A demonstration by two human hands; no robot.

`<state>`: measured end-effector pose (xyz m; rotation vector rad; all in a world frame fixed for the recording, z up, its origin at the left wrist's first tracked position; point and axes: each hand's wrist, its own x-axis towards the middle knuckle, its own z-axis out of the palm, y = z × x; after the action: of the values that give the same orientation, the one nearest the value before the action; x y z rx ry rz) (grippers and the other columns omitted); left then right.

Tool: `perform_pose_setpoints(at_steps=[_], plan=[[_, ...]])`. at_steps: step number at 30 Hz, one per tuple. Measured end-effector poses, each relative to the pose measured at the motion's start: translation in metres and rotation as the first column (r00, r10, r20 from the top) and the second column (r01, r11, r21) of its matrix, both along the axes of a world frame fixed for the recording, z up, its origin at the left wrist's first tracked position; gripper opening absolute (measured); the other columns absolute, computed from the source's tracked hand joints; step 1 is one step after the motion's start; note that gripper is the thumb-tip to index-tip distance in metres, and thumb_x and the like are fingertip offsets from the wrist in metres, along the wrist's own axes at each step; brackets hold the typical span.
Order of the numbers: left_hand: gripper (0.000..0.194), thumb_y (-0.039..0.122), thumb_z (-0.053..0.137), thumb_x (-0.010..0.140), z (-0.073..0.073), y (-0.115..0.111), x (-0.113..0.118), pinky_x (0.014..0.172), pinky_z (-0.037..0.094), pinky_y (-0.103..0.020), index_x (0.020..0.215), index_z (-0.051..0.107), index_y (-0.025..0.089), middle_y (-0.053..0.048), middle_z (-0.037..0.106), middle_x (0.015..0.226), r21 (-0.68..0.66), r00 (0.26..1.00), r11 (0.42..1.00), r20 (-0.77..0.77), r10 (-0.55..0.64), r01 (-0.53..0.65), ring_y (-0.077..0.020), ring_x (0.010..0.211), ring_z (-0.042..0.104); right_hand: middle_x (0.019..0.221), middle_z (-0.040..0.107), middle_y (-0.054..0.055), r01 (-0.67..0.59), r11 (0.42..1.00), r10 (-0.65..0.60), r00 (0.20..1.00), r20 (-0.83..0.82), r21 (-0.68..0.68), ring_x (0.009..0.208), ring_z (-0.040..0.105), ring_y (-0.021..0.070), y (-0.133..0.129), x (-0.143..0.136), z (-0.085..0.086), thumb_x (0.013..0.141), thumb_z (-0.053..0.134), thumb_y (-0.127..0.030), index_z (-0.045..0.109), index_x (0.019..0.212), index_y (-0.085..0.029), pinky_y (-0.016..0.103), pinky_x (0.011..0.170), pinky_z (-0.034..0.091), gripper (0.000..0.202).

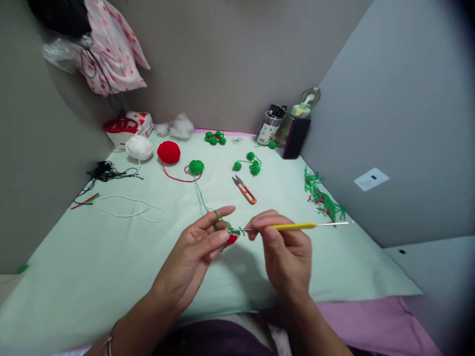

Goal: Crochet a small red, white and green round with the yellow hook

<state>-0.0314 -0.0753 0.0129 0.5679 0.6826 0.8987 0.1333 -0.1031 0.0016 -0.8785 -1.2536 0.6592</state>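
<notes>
Between the thumb and fingers of my left hand (198, 249) is a small red and green crochet piece (232, 239), partly hidden by the fingertips. A strand of green yarn (201, 195) runs over my left fingers from a green yarn ball (196, 167) farther back. My right hand (285, 252) grips a crochet hook (295, 227) by its yellow handle. The hook's thin metal tip reaches left to the green edge of the piece. Its other metal end points right, past my hand.
Orange thread snips (245, 190) lie beyond my hands. Red (168, 152) and white yarn balls (139, 148) sit back left, near black cord (106, 171). Green crocheted bits (254, 167) lie behind the snips, green yarn scraps (324, 200) at right. A pen cup (269, 127), bottle and phone (296, 138) stand back right.
</notes>
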Motion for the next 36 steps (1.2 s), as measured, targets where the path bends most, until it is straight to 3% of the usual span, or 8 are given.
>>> perform_pose_setpoints(at_steps=[4, 10, 16, 22, 26, 31, 34, 36], plan=[[0.042, 0.028, 0.094, 0.075, -0.002, -0.003, 0.001, 0.088, 0.046, -0.026, 0.115, 0.085, 0.031, 0.001, 0.068, 0.085, 0.098, 0.997, 0.995, -0.079, 0.012, -0.004, -0.0136, 0.087, 0.059, 0.095, 0.080, 0.003, -0.064, 0.996, 0.065, 0.998, 0.020, -0.062, 0.092, 0.072, 0.0174, 0.002, -0.003, -0.003, 0.102, 0.068, -0.025, 0.083, 0.100, -0.028, 0.030, 0.082, 0.057, 0.015], [0.040, 0.031, 0.090, 0.081, -0.001, -0.003, -0.001, 0.091, 0.047, -0.031, 0.121, 0.083, 0.032, 0.000, 0.069, 0.093, 0.139, 0.991, 0.990, -0.132, -0.001, 0.019, -0.0160, 0.089, 0.064, 0.088, 0.078, 0.003, -0.133, 0.980, 0.102, 0.974, -0.201, -0.151, 0.080, 0.072, 0.0160, 0.004, 0.001, -0.008, 0.104, 0.065, -0.033, 0.079, 0.097, -0.024, 0.029, 0.075, 0.061, 0.018], [0.038, 0.031, 0.089, 0.082, 0.001, -0.003, -0.002, 0.090, 0.049, -0.031, 0.120, 0.083, 0.030, 0.000, 0.067, 0.090, 0.159, 0.989, 0.987, -0.144, 0.022, 0.001, -0.0161, 0.086, 0.064, 0.090, 0.079, 0.003, -0.188, 0.973, 0.159, 0.966, -0.202, -0.133, 0.080, 0.074, 0.0156, 0.004, 0.003, -0.003, 0.107, 0.060, -0.032, 0.075, 0.097, -0.022, 0.030, 0.077, 0.062, 0.020], [0.037, 0.029, 0.090, 0.081, -0.001, -0.004, -0.003, 0.083, 0.052, -0.026, 0.117, 0.084, 0.035, 0.002, 0.068, 0.085, 0.250, 0.966, 0.967, -0.232, 0.111, -0.051, -0.0135, 0.082, 0.064, 0.096, 0.077, 0.003, -0.056, 0.998, 0.056, 0.991, 0.119, -0.004, 0.089, 0.074, 0.0174, -0.007, 0.004, 0.000, 0.108, 0.054, -0.019, 0.075, 0.108, -0.024, 0.033, 0.081, 0.060, 0.021], [0.031, 0.024, 0.088, 0.081, 0.001, -0.006, -0.003, 0.085, 0.054, -0.030, 0.110, 0.086, 0.033, 0.000, 0.070, 0.083, 0.375, 0.904, 0.922, -0.354, 0.242, -0.100, -0.0175, 0.082, 0.064, 0.099, 0.078, 0.006, -0.052, 0.985, -0.003, 0.949, 0.314, 0.167, 0.094, 0.074, 0.0211, -0.009, 0.003, 0.001, 0.106, 0.054, -0.013, 0.072, 0.118, -0.023, 0.038, 0.081, 0.061, 0.024], [0.021, 0.019, 0.088, 0.079, 0.003, -0.009, 0.000, 0.092, 0.053, -0.033, 0.094, 0.089, 0.032, -0.001, 0.070, 0.085, 0.520, 0.842, 0.838, -0.368, 0.396, -0.167, -0.0202, 0.087, 0.064, 0.096, 0.079, 0.009, -0.018, 0.952, -0.137, 0.867, 0.479, 0.304, 0.087, 0.075, 0.0217, -0.005, 0.000, 0.002, 0.108, 0.051, -0.018, 0.070, 0.115, -0.023, 0.038, 0.073, 0.062, 0.021], [0.029, 0.022, 0.090, 0.078, 0.002, -0.010, 0.000, 0.090, 0.051, -0.032, 0.105, 0.088, 0.034, 0.001, 0.070, 0.084, 0.461, 0.859, 0.873, -0.369, 0.353, -0.161, -0.0187, 0.085, 0.062, 0.098, 0.079, 0.010, 0.018, 0.917, -0.263, 0.778, 0.570, 0.399, 0.087, 0.075, 0.0219, -0.006, 0.000, -0.002, 0.106, 0.055, -0.018, 0.071, 0.117, -0.023, 0.038, 0.073, 0.064, 0.020], [0.040, 0.026, 0.092, 0.078, 0.001, -0.010, 0.002, 0.086, 0.049, -0.029, 0.116, 0.085, 0.035, 0.002, 0.068, 0.081, 0.347, 0.916, 0.925, -0.301, 0.264, -0.153, -0.0162, 0.082, 0.060, 0.101, 0.080, 0.009, 0.035, 0.888, -0.357, 0.682, 0.638, 0.459, 0.090, 0.076, 0.0226, -0.008, 0.000, -0.007, 0.100, 0.063, -0.012, 0.072, 0.121, -0.025, 0.038, 0.077, 0.065, 0.026]])
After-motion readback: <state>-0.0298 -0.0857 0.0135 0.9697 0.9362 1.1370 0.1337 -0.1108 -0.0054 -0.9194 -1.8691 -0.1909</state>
